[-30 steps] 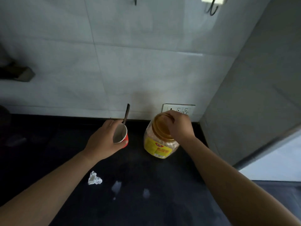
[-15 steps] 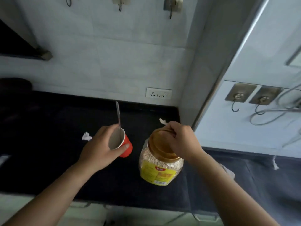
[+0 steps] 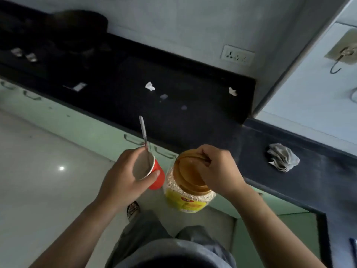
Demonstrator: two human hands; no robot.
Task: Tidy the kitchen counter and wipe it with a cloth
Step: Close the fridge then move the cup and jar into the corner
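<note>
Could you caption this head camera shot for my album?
Left hand carries a red cup, right hand an oats jar.

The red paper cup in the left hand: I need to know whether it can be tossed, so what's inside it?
Inside the red paper cup held by the left hand stands a metal spoon, handle sticking out. The inner wall looks pale; the bottom and spoon bowl are hidden, so any leftover contents cannot be seen.

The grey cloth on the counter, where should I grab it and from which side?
Pinch the grey cloth at its bunched top folds, coming straight down from above. It sits crumpled in a heap on the counter, with open space around it, so the raised creases give something to hold.
</note>
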